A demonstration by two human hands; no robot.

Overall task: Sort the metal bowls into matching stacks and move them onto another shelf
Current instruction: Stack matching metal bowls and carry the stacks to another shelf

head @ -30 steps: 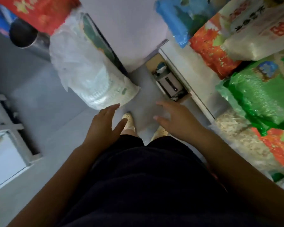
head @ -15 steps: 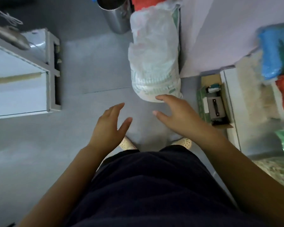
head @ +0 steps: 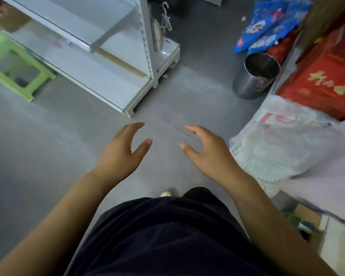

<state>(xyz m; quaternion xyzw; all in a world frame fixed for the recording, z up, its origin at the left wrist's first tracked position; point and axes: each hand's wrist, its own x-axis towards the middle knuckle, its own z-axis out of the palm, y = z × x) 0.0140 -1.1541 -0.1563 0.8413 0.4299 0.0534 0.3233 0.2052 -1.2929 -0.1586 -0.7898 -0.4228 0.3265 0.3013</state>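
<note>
left grip (head: 120, 154) open, empty | right grip (head: 209, 154) open, empty | metal bowls: none in view | white shelf (head: 112, 80) ahead-left of left grip | risk: foot may snag plastic sack (head: 283, 148) just right of right grip, or knock steel pot (head: 253, 80) ahead-right

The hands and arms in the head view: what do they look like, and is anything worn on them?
Both are bare. The left hand and the right hand have no gloves, and I see no ring, watch or bracelet. No sleeve shows anywhere up to the frame edge. Below them is a dark navy garment.
</note>
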